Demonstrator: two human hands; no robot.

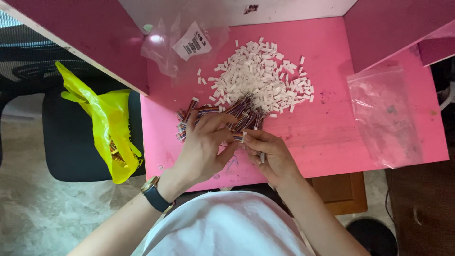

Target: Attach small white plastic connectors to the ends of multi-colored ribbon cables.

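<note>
The person's two hands meet at the near edge of a pink bench [332, 137], just below a heap of small white plastic connector housings [260, 76]. The left hand [201, 149] is curled, fingers bent around the ends of multicoloured ribbon wires [237, 137], while the right hand [270, 154] is pinched shut on one white housing [244, 136] at its fingertips — the two hands touch there. A bundle of the same striped wires [215, 114] lies on the bench directly below the white heap, partly under the left hand's fingers. A watch with a dark strap [154, 192] sits on the left wrist.

To the upper left of the heap lies a clear plastic bag with a white label [182, 42]; well to the right of the heap, another clear bag [384, 114] lies flat. Far left of the heap, off the bench, a yellow plastic bag [106, 123] rests on a black chair [68, 142].
</note>
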